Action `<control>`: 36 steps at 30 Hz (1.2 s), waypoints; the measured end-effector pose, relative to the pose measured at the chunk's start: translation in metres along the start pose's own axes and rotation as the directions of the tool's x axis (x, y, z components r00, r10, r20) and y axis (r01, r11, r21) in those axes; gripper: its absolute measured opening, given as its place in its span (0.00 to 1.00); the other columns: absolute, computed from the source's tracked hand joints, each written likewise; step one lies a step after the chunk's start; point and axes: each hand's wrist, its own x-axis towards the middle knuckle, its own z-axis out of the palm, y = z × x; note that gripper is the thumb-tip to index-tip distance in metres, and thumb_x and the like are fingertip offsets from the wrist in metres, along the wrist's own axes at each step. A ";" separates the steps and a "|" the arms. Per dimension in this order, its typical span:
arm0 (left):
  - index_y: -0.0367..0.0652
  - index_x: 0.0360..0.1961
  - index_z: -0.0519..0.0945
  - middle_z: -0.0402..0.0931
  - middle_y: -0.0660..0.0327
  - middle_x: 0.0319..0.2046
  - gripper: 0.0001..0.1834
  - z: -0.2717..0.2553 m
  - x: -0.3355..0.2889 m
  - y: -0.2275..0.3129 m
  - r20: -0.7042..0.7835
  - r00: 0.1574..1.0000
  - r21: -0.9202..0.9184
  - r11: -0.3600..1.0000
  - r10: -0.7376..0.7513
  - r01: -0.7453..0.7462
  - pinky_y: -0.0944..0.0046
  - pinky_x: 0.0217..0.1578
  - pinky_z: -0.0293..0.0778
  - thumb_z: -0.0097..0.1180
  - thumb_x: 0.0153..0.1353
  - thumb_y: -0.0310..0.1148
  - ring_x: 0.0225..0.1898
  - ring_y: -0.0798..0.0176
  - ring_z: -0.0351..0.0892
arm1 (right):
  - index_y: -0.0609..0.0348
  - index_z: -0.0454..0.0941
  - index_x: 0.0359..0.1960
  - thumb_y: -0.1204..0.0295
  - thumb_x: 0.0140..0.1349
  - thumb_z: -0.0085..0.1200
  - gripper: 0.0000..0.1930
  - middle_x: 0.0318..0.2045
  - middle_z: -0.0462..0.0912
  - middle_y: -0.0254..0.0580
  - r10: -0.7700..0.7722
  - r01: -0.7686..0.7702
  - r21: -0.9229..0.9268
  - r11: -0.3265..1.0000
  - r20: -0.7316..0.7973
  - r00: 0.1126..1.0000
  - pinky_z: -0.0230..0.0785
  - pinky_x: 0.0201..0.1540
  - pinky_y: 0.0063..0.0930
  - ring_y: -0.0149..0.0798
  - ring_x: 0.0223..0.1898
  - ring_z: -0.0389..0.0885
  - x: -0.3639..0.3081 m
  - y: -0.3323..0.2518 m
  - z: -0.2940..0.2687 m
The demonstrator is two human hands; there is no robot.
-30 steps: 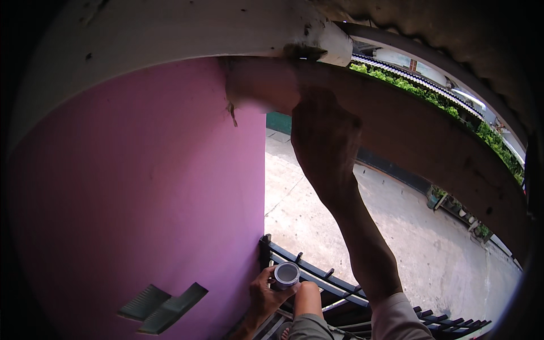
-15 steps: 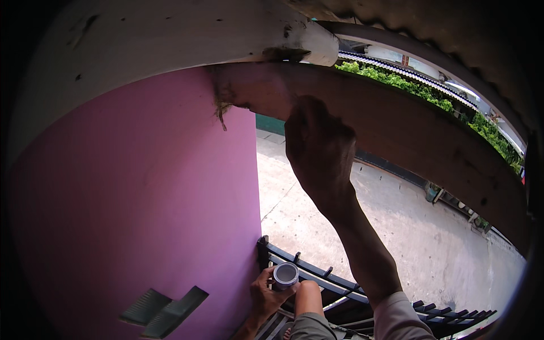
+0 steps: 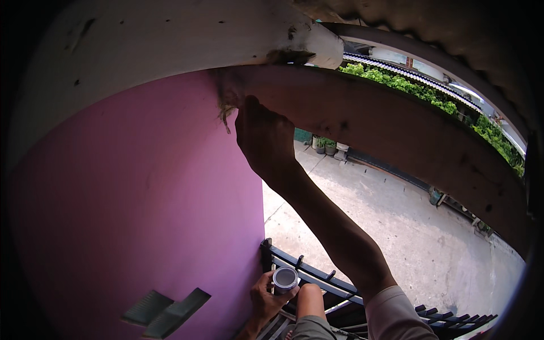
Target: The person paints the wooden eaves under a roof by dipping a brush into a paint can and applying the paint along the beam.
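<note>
My left hand (image 3: 266, 299) is low in the picture, its fingers wrapped round a small round tin (image 3: 285, 277) with grey contents, held upright beside my bent knee. Raised high, my right hand (image 3: 265, 136) is closed in a pinch at the left end of a reddish-brown beam (image 3: 391, 124). Whatever those fingers hold is hidden in shadow. Just left of them, a tuft of ragged fibres (image 3: 228, 111) hangs where the beam meets the pink wall (image 3: 141, 187).
A whitish, stained beam (image 3: 170, 39) crosses overhead, under a corrugated roof edge (image 3: 470, 51). Below stand black metal railings (image 3: 323, 275), with a concrete lane (image 3: 396, 221) beyond. Two dark grey strips (image 3: 167, 313) lie against the pink wall. Potted plants (image 3: 327, 146) line the lane's far side.
My right hand has swept left along the beam, from its middle stretch to the fibres by the wall. The left hand and its tin have stayed nearly still.
</note>
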 end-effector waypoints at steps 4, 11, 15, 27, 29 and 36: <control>0.36 0.46 0.77 0.83 0.56 0.36 0.32 0.003 -0.002 -0.003 0.018 0.999 -0.105 0.993 -0.043 0.045 0.64 0.37 0.81 0.78 0.42 0.41 0.37 0.64 0.84 | 0.61 0.76 0.32 0.76 0.58 0.54 0.02 0.16 0.76 0.45 0.111 -0.110 -0.061 0.992 0.007 0.994 0.70 0.18 0.32 0.42 0.14 0.78 -0.003 0.001 -0.043; 0.36 0.46 0.78 0.83 0.57 0.35 0.32 -0.003 -0.002 0.002 0.052 0.997 -0.121 0.990 -0.060 0.066 0.66 0.37 0.80 0.78 0.42 0.39 0.36 0.66 0.84 | 0.62 0.78 0.41 0.81 0.57 0.57 0.10 0.23 0.80 0.48 0.109 -0.109 0.167 0.980 0.006 0.994 0.70 0.20 0.27 0.39 0.19 0.82 -0.010 -0.016 -0.084; 0.36 0.45 0.78 0.83 0.57 0.35 0.32 0.010 0.001 -0.010 0.032 0.999 -0.144 0.989 0.023 -0.018 0.66 0.37 0.80 0.78 0.41 0.40 0.36 0.66 0.84 | 0.61 0.75 0.34 0.80 0.57 0.55 0.04 0.18 0.76 0.47 0.071 -0.071 0.071 0.995 0.005 0.997 0.69 0.18 0.31 0.42 0.16 0.78 -0.002 -0.005 -0.039; 0.36 0.46 0.77 0.84 0.58 0.35 0.31 -0.001 -0.007 0.021 0.081 0.994 -0.143 0.986 -0.079 0.090 0.68 0.37 0.80 0.76 0.45 0.41 0.36 0.67 0.84 | 0.60 0.81 0.45 0.79 0.57 0.57 0.13 0.30 0.82 0.48 0.296 -0.311 0.282 0.907 0.097 0.950 0.72 0.28 0.30 0.41 0.25 0.80 -0.025 0.017 -0.137; 0.36 0.46 0.76 0.84 0.58 0.35 0.30 -0.004 -0.006 0.030 0.092 0.994 -0.145 0.987 -0.053 0.066 0.68 0.39 0.80 0.76 0.46 0.41 0.37 0.68 0.84 | 0.59 0.81 0.44 0.77 0.57 0.59 0.12 0.30 0.81 0.47 0.094 -0.123 0.256 0.959 0.124 0.988 0.72 0.33 0.34 0.44 0.27 0.79 -0.016 0.018 -0.131; 0.35 0.45 0.77 0.83 0.57 0.35 0.32 -0.005 -0.011 0.020 0.040 0.996 -0.061 0.995 -0.079 0.082 0.67 0.40 0.79 0.76 0.44 0.43 0.38 0.66 0.84 | 0.58 0.78 0.41 0.73 0.57 0.60 0.10 0.27 0.75 0.43 -0.162 0.139 0.118 0.983 0.224 0.961 0.71 0.30 0.33 0.41 0.28 0.77 0.001 0.008 -0.071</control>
